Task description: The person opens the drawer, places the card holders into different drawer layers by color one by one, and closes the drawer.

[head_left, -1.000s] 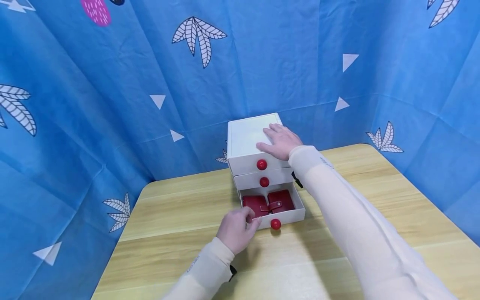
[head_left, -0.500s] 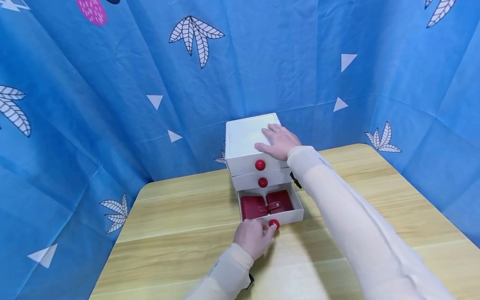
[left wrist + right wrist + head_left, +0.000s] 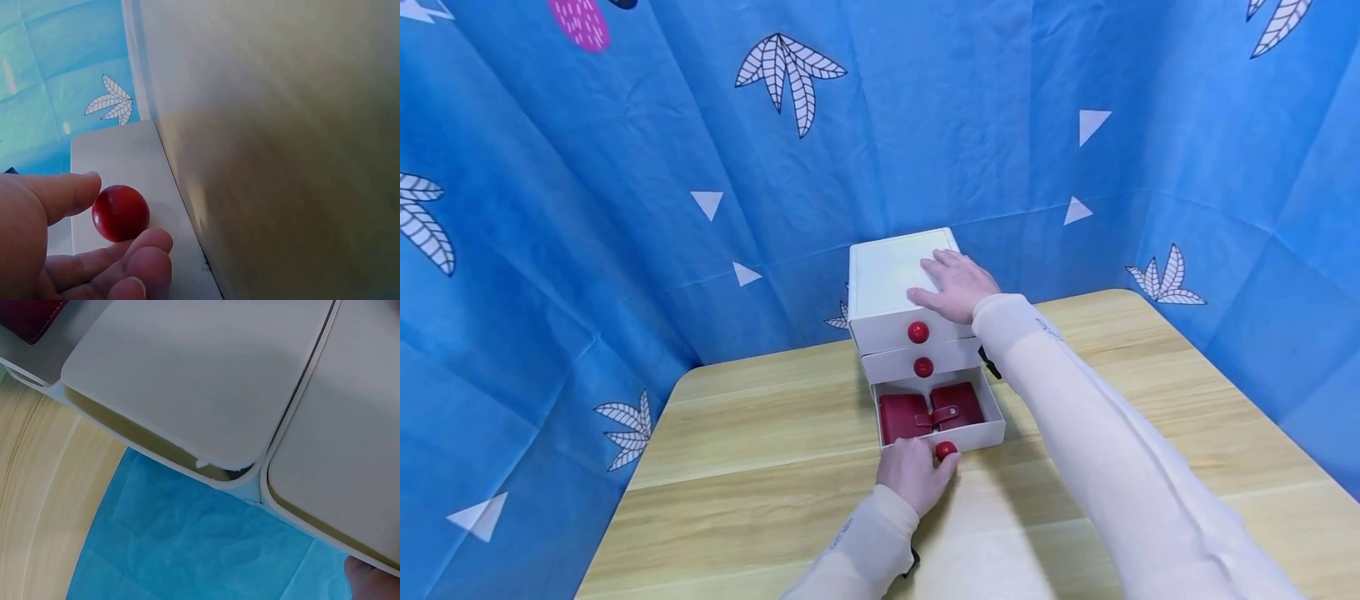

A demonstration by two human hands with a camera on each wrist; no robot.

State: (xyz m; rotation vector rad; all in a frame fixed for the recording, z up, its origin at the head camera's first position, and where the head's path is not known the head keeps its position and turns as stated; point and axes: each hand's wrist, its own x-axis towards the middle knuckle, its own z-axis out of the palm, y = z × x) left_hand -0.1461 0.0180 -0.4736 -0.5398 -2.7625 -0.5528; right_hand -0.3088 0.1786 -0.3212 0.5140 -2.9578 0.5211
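Note:
A small white three-drawer box (image 3: 898,271) stands on the table, each drawer front bearing a round red knob. Its bottom drawer (image 3: 985,435) is pulled out. Inside lie two dark red wallets side by side, a left wallet (image 3: 901,417) and a right wallet (image 3: 958,404) with a snap strap between them. My left hand (image 3: 913,475) is at the bottom drawer's front; in the left wrist view its thumb and curled fingers hold the red knob (image 3: 122,214) from both sides. My right hand (image 3: 957,285) rests on the box top near its right edge, fingers extended.
The wooden table (image 3: 760,417) extends to both sides of the box. A blue patterned curtain (image 3: 925,125) hangs close behind it and at both sides. The middle drawer front (image 3: 181,375) and a box corner fill the right wrist view.
My left hand has moved right along the drawer front, from its left corner to the red knob. The right hand stays on the box top, and the drawer and wallets look unmoved.

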